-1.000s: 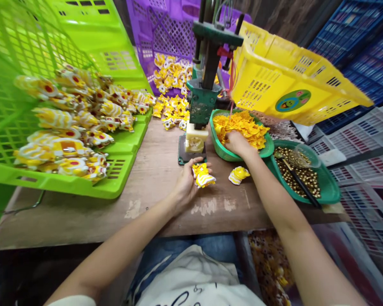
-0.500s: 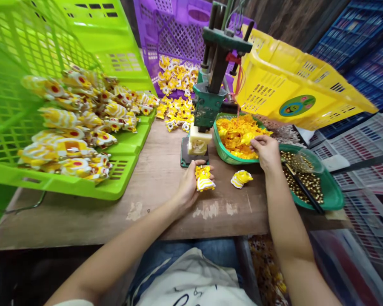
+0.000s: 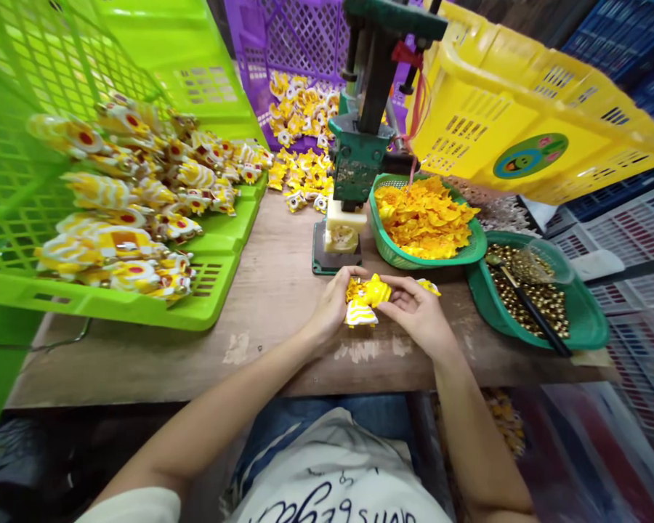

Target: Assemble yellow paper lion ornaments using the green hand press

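My left hand (image 3: 335, 298) is closed around a yellow-and-white striped plastic toy body (image 3: 361, 314) just in front of the press. Between the fingertips of my right hand (image 3: 414, 309) is a small yellow plastic piece (image 3: 377, 290), held against the top of the striped body. Whether the two parts are joined, I cannot tell. Partly hidden behind my right hand, another striped toy part (image 3: 429, 287) lies on the table. The green hand press (image 3: 360, 163) stands beyond my hands, with a cream block (image 3: 342, 236) at its base.
A green basket (image 3: 378, 250) of yellow pieces stands right of the press. Beside it, a green tray (image 3: 588, 330) holds gold beads and a black-handled tool (image 3: 534, 312). Finished-looking toys (image 3: 123, 247) fill a lime crate (image 3: 196, 319) at left. Purple (image 3: 299, 43) and yellow crates (image 3: 479, 109) stand behind.
My right hand has left the green basket with a yellow piece and come across to the striped body in my left hand. The camera view has shifted slightly.
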{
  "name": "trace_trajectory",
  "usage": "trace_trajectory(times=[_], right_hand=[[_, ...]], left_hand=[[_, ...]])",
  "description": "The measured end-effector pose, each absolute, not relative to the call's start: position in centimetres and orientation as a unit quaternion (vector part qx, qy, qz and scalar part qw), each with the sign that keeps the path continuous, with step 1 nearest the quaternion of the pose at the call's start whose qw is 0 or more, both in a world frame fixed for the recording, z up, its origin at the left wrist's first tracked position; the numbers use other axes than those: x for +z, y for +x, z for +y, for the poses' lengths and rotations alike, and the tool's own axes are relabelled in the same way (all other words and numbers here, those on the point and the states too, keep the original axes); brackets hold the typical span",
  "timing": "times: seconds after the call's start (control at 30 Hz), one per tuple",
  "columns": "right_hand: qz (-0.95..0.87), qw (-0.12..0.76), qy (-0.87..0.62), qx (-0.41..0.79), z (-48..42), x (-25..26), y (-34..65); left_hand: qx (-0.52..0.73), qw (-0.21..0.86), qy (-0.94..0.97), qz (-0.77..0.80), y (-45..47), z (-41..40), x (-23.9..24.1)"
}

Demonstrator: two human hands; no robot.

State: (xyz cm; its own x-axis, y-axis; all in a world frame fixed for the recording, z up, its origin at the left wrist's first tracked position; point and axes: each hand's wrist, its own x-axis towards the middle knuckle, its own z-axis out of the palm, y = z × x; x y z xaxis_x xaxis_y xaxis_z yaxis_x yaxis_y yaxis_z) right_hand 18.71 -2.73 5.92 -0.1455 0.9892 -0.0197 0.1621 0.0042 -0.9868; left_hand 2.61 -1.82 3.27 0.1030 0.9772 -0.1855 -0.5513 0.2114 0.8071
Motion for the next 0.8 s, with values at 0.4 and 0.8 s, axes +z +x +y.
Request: trace_trajectory(times=[0.4, 0.8], right_hand=[[-0.434, 0.526, -0.534, 0.500, -4.3, 4.7, 18.0], [-0.484, 0.535, -0.566, 0.399, -5.8, 3.2, 14.2]], left_hand=[[0.516, 0.703, 0.329, 0.363, 2.8, -2.3, 3.9], [0.544, 0.601, 0.443, 0.384, 2.6, -3.3, 3.3]])
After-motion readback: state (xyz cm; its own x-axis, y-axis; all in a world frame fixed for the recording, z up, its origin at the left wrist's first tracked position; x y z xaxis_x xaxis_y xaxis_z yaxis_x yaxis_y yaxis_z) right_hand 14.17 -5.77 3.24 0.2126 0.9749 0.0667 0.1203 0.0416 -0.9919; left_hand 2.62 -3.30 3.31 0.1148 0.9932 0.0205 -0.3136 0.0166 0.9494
